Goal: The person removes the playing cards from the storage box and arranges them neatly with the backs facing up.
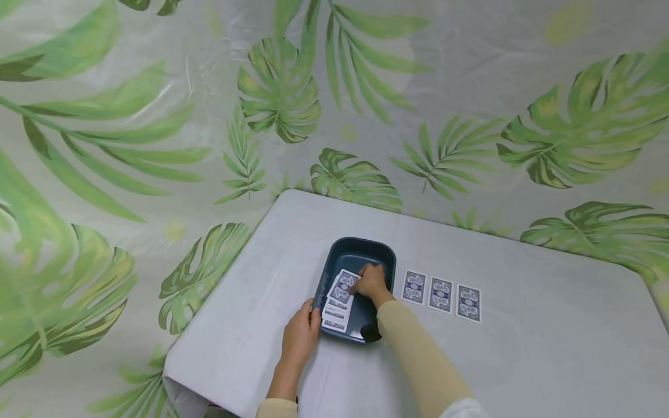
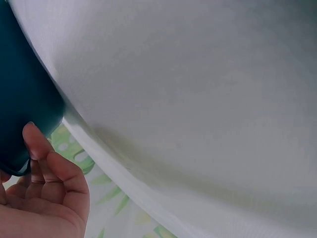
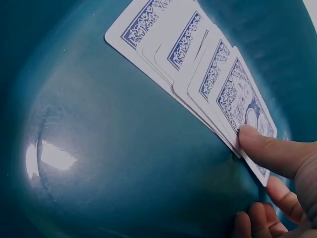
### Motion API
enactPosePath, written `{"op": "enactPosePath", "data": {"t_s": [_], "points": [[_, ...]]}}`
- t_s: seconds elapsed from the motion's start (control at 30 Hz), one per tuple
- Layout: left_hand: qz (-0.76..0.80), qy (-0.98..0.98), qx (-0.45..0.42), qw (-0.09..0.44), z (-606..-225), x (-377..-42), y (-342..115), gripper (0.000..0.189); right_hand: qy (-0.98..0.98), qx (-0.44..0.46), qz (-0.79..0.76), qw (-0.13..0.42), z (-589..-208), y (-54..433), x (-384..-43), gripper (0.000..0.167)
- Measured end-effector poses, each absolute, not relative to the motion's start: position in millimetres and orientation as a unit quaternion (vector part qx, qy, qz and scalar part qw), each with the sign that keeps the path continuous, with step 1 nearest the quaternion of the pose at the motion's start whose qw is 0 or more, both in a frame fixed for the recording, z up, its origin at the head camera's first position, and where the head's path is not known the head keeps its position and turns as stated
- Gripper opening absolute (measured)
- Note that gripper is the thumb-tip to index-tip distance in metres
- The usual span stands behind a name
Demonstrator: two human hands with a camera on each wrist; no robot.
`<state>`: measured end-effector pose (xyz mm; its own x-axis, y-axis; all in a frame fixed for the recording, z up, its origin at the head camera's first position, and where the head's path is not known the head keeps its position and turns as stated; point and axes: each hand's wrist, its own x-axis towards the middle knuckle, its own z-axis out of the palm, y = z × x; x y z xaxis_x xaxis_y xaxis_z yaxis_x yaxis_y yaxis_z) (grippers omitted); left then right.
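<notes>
The tray [image 1: 360,259] sits on the bench [image 1: 522,348], which is covered in white cloth, left of the bench's middle in the head view; its long sides run roughly from 12 to 6 o'clock, tipped slightly towards 1 and 7. Inside it, the pile [image 1: 334,324] of overlapping cards lies along the wall from about 9 to 7 o'clock, fanned so that strips of their blue-and-white backs show; the top card [image 1: 342,285] is at the pile's 12 o'clock end, back up.

The right hand [image 1: 372,281] reaches in from 5 o'clock; its fingers are clamped on the top card, the thumb on its printed back and a finger under its edge, while the others curl loosely over the tray's floor; in the right wrist view this hand enters from 4 o'clock, and a bright glare lies at 9. The left hand [image 1: 302,332] is at the tray's 8 o'clock side; its fingers are clamped on the rim there.

Outside the tray, at its 3 o'clock side, three cards [image 1: 441,295] lie back up on the bench, side by side and just apart, the row dipping towards 4 o'clock. The sleeves [image 1: 418,354] are pale yellow; a black object [image 1: 371,332], too small to identify, shows over the tray's 5 o'clock corner; a leaf-print sheet [image 1: 460,87] stretches beyond the bench at 12 o'clock and round to 9.
</notes>
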<state>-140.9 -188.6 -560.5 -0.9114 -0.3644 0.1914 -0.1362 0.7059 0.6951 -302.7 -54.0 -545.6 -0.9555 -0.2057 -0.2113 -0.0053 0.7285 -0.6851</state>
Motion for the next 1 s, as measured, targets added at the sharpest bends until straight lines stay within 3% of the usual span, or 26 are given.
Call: {"op": "enactPosePath", "data": {"t_s": [0.43, 1.0], "points": [[-0.358, -0.909, 0.143, 0.156, -559.2, -141.8, -185.8, 0.033, 0.897, -0.054, -0.427, 0.097, -536.1, -45.9, -306.0, 0.017], [-0.361, -0.907, 0.145, 0.162, -559.5, -139.8, -185.2, 0.033, 0.830, -0.050, -0.551, 0.072, -505.9, -27.3, -312.9, 0.013]]}}
